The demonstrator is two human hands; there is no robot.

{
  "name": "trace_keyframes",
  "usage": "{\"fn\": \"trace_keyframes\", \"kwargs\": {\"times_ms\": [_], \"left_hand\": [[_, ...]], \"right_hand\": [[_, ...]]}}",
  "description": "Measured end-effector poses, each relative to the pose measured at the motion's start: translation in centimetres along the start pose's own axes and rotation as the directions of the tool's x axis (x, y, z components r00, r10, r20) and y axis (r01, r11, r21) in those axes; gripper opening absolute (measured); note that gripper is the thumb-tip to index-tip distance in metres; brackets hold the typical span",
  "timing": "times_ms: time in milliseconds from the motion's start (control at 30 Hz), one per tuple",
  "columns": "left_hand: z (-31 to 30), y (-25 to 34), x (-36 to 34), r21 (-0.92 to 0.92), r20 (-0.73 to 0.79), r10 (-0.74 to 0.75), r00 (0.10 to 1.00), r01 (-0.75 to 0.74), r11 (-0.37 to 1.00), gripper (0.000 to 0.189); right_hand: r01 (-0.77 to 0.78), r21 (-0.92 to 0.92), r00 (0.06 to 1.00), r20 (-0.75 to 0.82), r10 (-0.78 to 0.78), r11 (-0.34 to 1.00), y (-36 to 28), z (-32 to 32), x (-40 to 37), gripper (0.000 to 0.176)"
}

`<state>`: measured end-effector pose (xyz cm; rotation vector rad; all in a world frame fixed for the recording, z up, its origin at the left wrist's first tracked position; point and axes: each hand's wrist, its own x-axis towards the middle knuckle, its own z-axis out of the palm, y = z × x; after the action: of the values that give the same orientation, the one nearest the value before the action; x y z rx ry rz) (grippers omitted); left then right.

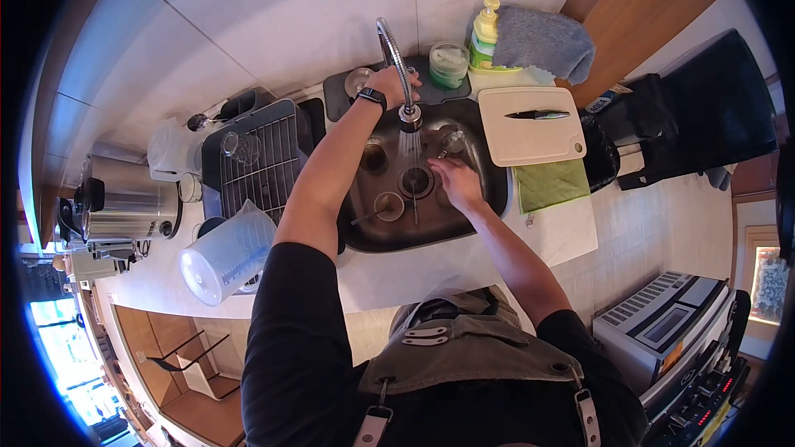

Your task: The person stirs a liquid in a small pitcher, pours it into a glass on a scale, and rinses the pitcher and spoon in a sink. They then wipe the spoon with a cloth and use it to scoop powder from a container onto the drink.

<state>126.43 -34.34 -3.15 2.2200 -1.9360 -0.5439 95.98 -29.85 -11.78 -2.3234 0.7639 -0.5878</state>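
My left hand [392, 84], a dark watch on its wrist, reaches to the base of the tap [389, 43], partly behind the tap's hose. Its fingers are curled, and whatever they grip is hidden. From the spray head [410, 117] water runs into the metal sink [381, 238]. Beside the stream, my right hand [457, 184] hovers over the sink with loosely bent fingers and nothing visible in them. A small cup [388, 206] with a thin utensil lies in the basin. A clear glass [451, 142] stands near the basin's back right, and another utensil [415, 209] lies by the drain.
Left of the sink are a dish rack [257, 142], a translucent measuring jug [224, 255] and a large steel pot [124, 199]. To the right, a knife [537, 115] rests on a white cutting board [517, 136] beside a green cloth [551, 185]. Behind stand a soap bottle [484, 37] and a tub [449, 64].
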Motion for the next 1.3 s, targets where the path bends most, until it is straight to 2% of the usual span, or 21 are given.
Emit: {"fn": "trace_keyframes", "kwargs": {"times_ms": [133, 233, 333, 433, 533, 567, 667, 733, 833, 933, 1033, 1133, 1233, 1300], "left_hand": [[0.1, -0.1, 0.0, -0.002, -0.011, 0.018, 1.0, -0.018, 1.0, 0.051], [0.1, -0.1, 0.1, -0.02, -0.018, 0.024, 1.0, -0.025, 0.999, 0.05], [0.4, -0.5, 0.2, -0.027, -0.018, 0.031, 0.999, -0.031, 0.999, 0.05], [0.6, -0.8, 0.3, -0.029, -0.028, 0.043, 0.999, -0.044, 0.999, 0.05], [0.6, -0.6, 0.3, -0.05, -0.02, 0.031, 0.999, -0.032, 0.998, 0.05], [0.5, -0.5, 0.3, -0.045, -0.019, 0.027, 0.999, -0.028, 0.999, 0.05], [0.2, -0.2, 0.1, -0.024, -0.012, 0.008, 1.0, -0.008, 1.0, 0.049], [0.1, -0.1, 0.1, -0.019, -0.009, 0.001, 1.0, -0.001, 1.0, 0.049], [0.1, -0.2, 0.2, -0.019, -0.008, 0.005, 1.0, -0.005, 1.0, 0.049], [0.1, -0.1, 0.1, -0.004, -0.012, 0.007, 1.0, -0.007, 1.0, 0.052], [0.2, 0.1, 0.2, 0.012, -0.025, 0.012, 1.0, -0.012, 1.0, 0.054], [0.2, 0.0, 0.4, 0.008, -0.018, 0.006, 1.0, -0.006, 1.0, 0.055], [0.0, 0.2, 0.3, 0.021, -0.013, -0.007, 1.0, 0.007, 1.0, 0.054], [0.0, 0.3, 0.2, 0.005, -0.013, -0.014, 1.0, 0.014, 1.0, 0.054]], "right_hand": [[-0.077, 0.029, 0.995, -0.055, 0.078, 0.997, 0.1, -0.4, -0.1, 0.022], [0.009, 0.024, 1.0, 0.018, -0.009, 1.0, -0.7, 0.2, -0.4, 0.021], [0.012, 0.036, 0.998, -0.056, -0.01, 0.999, -0.6, -0.2, -0.4, 0.021], [-0.063, 0.103, 0.99, -0.121, 0.075, 0.993, -0.3, -1.0, -0.1, 0.021], [0.037, -0.028, 0.999, 0.01, -0.037, 0.999, -1.3, -0.7, -0.1, 0.024], [-0.079, 0.104, 0.997, -0.014, 0.081, 0.991, -0.9, -0.3, 0.1, 0.023], [-0.377, 0.462, 0.909, 0.02, 0.415, 0.803, 1.0, 1.7, 1.1, 0.025], [-0.522, 0.62, 0.802, 0.123, 0.585, 0.585, 1.3, 2.1, 1.6, 0.028], [-0.541, 0.746, 0.762, 0.239, 0.602, 0.388, 1.9, 2.7, 1.8, 0.031], [-0.541, 0.724, 0.76, 0.201, 0.618, 0.429, 2.4, 2.4, 2.0, 0.031], [-0.545, 0.735, 0.752, 0.215, 0.623, 0.404, 2.6, 1.8, 2.0, 0.031], [-0.513, 0.751, 0.807, 0.257, 0.531, 0.416, 2.2, 2.5, 1.8, 0.031], [-0.525, 0.784, 0.748, 0.238, 0.62, 0.333, 1.8, 2.7, 2.6, 0.032], [-0.542, 0.748, 0.777, 0.273, 0.568, 0.383, 1.1, 3.2, 2.4, 0.032]]}}
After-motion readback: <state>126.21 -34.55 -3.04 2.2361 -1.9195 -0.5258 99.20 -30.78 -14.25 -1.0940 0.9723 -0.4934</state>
